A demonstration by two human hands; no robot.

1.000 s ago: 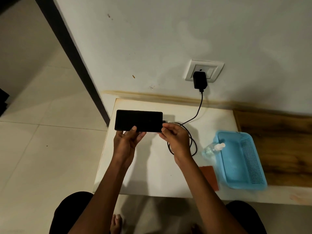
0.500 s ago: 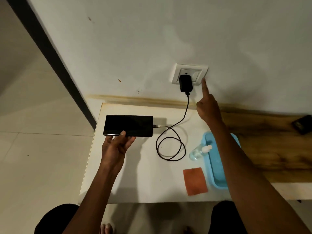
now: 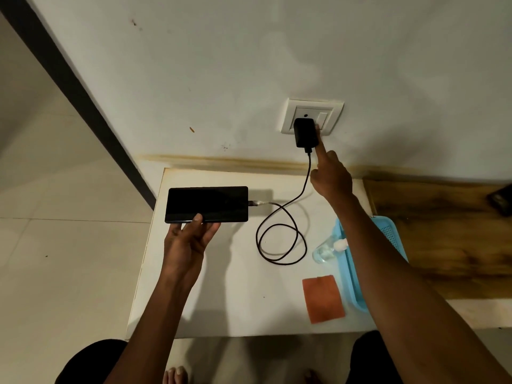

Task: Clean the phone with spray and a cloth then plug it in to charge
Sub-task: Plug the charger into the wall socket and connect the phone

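My left hand (image 3: 188, 239) holds the black phone (image 3: 206, 203) flat above the white table (image 3: 221, 300), thumb on its near edge and fingers beneath. The screen is dark. A black cable (image 3: 282, 245) is plugged into the phone's right end, loops on the table and runs up to the black charger (image 3: 304, 133) in the wall socket (image 3: 329, 112). My right hand (image 3: 331, 176) reaches up with a straight index finger at the socket's switch, just right of the charger; its other fingers are curled. The spray bottle (image 3: 328, 249) and orange cloth (image 3: 322, 299) lie on the table.
A light blue basket (image 3: 388, 231) sits at the table's right, partly under my right forearm. Beyond it is a wooden surface with a dark object (image 3: 501, 200) at the frame edge. The wall is close behind; tiled floor lies to the left.
My right hand left the phone's cable end and rose to the wall socket, its index finger now at the switch. The left hand kept holding the phone, now with the cable plugged in.
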